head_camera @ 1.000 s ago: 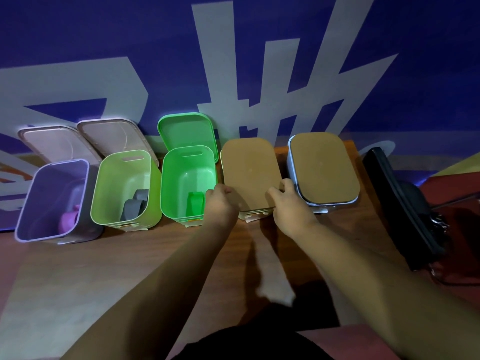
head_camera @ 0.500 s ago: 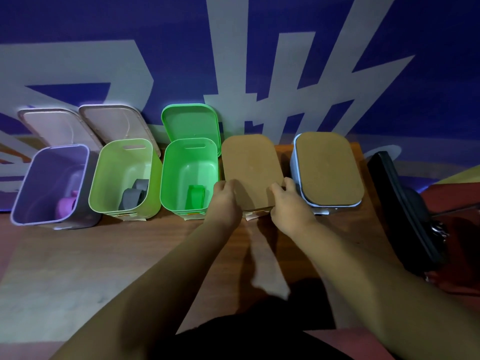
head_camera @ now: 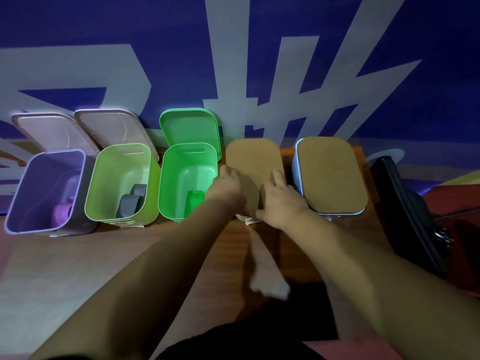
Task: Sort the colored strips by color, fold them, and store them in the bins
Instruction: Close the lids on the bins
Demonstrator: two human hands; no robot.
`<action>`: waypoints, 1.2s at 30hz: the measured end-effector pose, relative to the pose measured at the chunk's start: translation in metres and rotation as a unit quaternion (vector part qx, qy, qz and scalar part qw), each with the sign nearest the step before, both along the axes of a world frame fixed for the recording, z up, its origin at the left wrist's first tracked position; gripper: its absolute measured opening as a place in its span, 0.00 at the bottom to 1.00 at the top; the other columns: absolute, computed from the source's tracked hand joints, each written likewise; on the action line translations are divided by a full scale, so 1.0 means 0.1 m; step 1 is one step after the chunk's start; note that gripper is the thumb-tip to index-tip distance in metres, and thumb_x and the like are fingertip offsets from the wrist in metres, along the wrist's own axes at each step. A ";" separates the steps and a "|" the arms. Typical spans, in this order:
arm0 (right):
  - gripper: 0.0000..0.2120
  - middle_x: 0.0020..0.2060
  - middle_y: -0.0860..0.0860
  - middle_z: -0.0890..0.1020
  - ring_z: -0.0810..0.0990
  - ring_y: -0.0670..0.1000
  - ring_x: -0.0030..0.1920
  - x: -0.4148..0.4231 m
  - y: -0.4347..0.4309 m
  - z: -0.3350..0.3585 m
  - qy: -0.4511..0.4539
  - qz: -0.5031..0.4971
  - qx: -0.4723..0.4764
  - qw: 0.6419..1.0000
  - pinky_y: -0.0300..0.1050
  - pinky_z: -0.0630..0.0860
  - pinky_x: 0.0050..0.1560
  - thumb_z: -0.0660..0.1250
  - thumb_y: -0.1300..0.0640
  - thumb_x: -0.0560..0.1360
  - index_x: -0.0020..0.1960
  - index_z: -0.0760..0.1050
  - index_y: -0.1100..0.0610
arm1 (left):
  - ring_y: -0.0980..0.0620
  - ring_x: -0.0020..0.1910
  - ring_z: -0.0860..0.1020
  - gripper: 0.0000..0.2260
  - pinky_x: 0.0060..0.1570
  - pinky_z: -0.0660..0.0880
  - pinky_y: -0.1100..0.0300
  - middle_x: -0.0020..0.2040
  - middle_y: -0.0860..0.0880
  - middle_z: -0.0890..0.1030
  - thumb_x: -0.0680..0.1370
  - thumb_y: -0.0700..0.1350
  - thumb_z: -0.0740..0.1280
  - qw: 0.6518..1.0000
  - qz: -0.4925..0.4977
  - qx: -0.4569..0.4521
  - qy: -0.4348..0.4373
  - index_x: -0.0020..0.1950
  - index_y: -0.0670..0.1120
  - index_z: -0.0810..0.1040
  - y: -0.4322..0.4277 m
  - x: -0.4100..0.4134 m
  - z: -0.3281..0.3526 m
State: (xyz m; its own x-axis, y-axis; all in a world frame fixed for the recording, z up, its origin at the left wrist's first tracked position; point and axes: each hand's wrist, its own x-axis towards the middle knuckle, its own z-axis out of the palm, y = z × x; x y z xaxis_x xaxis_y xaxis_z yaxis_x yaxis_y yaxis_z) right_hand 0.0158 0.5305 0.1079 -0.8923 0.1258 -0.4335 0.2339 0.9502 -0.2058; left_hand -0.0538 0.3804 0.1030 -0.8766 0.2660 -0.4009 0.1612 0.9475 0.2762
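The tan rounded-rectangle lid (head_camera: 253,159) is pressed beneath the left hand (head_camera: 226,187) and right hand (head_camera: 281,203), fingers laid out flat; a folded green strip (head_camera: 195,201) is seen just left of the left hand.

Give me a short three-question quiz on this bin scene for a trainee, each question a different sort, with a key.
1. True or false: the grey strips lie in the light green bin.
2. How many bins in the row stand with no lid on? A two; B three; C five.
3. Fill in: the left hand and the right hand both rest on the ______.
Key: 1 true. 2 B: the purple bin, the light green bin and the bright green bin. 3 brown lid, on the fourth bin from the left.
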 end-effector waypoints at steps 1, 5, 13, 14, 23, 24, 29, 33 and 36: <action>0.40 0.83 0.51 0.48 0.72 0.63 0.71 -0.04 0.02 0.00 -0.007 -0.002 -0.005 1.000 0.56 0.74 0.64 0.76 0.38 0.73 0.77 0.63 0.52 | 0.37 0.68 0.76 0.37 0.66 0.75 0.44 0.80 0.44 0.57 0.75 0.48 0.76 1.000 -0.010 0.001 -0.001 0.78 0.41 0.62 0.01 -0.05 0.00; 0.46 0.85 0.48 0.44 0.77 0.64 0.66 -0.14 0.10 -0.04 -0.021 -0.024 -0.020 0.999 0.56 0.75 0.56 0.77 0.35 0.72 0.79 0.59 0.51 | 0.41 0.72 0.75 0.48 0.70 0.73 0.46 0.85 0.47 0.48 0.72 0.49 0.80 0.998 -0.053 -0.020 -0.038 0.83 0.40 0.54 0.04 -0.20 -0.01; 0.43 0.79 0.52 0.56 0.80 0.63 0.59 -0.25 0.08 0.02 -0.039 0.001 0.017 0.999 0.54 0.75 0.49 0.78 0.32 0.70 0.75 0.65 0.51 | 0.44 0.75 0.70 0.43 0.74 0.70 0.49 0.80 0.42 0.62 0.74 0.50 0.79 0.994 -0.095 -0.042 -0.029 0.81 0.39 0.60 0.08 -0.32 0.07; 0.42 0.77 0.53 0.59 0.80 0.63 0.59 -0.27 0.07 0.04 -0.046 0.007 0.020 0.999 0.54 0.75 0.49 0.78 0.33 0.70 0.74 0.66 0.51 | 0.43 0.75 0.71 0.45 0.74 0.70 0.48 0.81 0.43 0.60 0.73 0.50 0.80 0.994 -0.095 -0.042 -0.033 0.82 0.39 0.59 0.07 -0.32 0.05; 0.23 0.81 0.58 0.62 0.81 0.61 0.54 -0.66 -0.17 0.15 -0.046 -0.028 0.070 0.996 0.57 0.81 0.50 0.62 0.44 0.84 0.74 0.72 0.54 | 0.39 0.61 0.80 0.17 0.58 0.79 0.50 0.61 0.41 0.82 0.77 0.48 0.70 0.996 -0.065 0.063 0.024 0.65 0.44 0.79 -0.40 -0.52 0.30; 0.22 0.81 0.59 0.63 0.81 0.60 0.54 -0.71 -0.22 0.15 -0.035 -0.027 0.066 0.997 0.56 0.81 0.50 0.61 0.45 0.84 0.74 0.73 0.55 | 0.39 0.63 0.80 0.18 0.61 0.78 0.49 0.63 0.41 0.82 0.79 0.48 0.69 0.995 -0.052 0.072 0.040 0.67 0.43 0.80 -0.50 -0.59 0.37; 0.15 0.69 0.58 0.75 0.80 0.58 0.49 -1.06 -0.58 0.25 0.049 -0.002 0.007 0.999 0.52 0.79 0.46 0.61 0.47 0.84 0.62 0.78 0.56 | 0.39 0.66 0.78 0.20 0.66 0.76 0.45 0.69 0.41 0.77 0.79 0.43 0.67 0.987 0.028 0.075 0.137 0.72 0.43 0.76 -1.06 -1.09 0.59; 0.13 0.57 0.52 0.73 0.79 0.57 0.49 -1.44 -0.86 0.40 0.137 0.001 -0.043 0.990 0.54 0.79 0.47 0.66 0.51 0.81 0.62 0.74 0.55 | 0.34 0.62 0.75 0.21 0.60 0.76 0.39 0.66 0.38 0.74 0.76 0.35 0.65 0.972 0.022 0.053 0.228 0.69 0.40 0.73 -1.34 -1.44 0.64; 0.17 0.62 0.54 0.72 0.77 0.57 0.49 -1.72 -1.02 0.48 0.174 -0.009 -0.042 0.984 0.51 0.72 0.43 0.68 0.55 0.82 0.69 0.71 0.57 | 0.34 0.61 0.76 0.22 0.58 0.76 0.39 0.65 0.38 0.74 0.74 0.32 0.64 0.971 -0.002 0.047 0.233 0.68 0.40 0.72 -1.45 -1.59 0.58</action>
State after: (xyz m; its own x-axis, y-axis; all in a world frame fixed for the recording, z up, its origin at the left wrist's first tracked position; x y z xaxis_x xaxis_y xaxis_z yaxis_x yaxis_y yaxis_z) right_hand -0.1563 0.4288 0.1559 -0.9865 0.1199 -0.1116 0.1522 0.9230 -0.3534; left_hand -0.2127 0.2357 0.1611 -0.9559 0.2865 0.0652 0.2935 0.9204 0.2582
